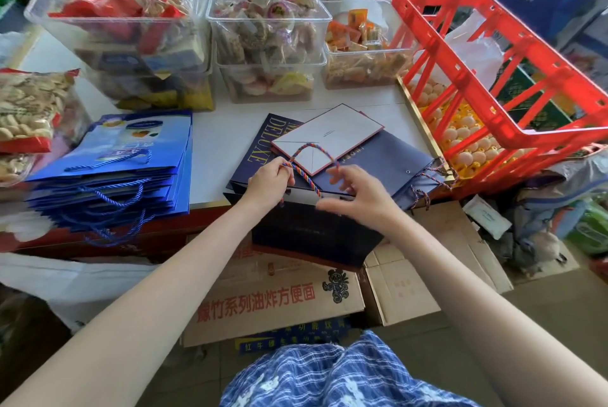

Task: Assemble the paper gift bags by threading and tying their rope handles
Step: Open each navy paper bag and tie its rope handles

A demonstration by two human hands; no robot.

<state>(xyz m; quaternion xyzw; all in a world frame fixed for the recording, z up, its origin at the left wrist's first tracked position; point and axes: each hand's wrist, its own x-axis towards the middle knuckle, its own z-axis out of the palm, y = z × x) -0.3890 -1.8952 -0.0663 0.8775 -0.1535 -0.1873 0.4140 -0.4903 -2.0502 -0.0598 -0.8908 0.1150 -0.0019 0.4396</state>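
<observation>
**Multicoloured rope held over a navy gift bag**

Braided rope handle [304, 163] arcs across a flat navy paper bag [378, 160] at the table's near edge. The left hand [271, 178] pinches one end of the rope; the rope runs rightward to the right hand [353, 193], whose loosely curled fingers appear to touch it, grip unclear. Blue finished bags [112, 163] lie left, well apart; a red crate [506, 77] stands right.

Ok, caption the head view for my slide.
Both hands work a multicoloured rope handle over flat navy gift bags, beside a finished blue bag stack.
</observation>
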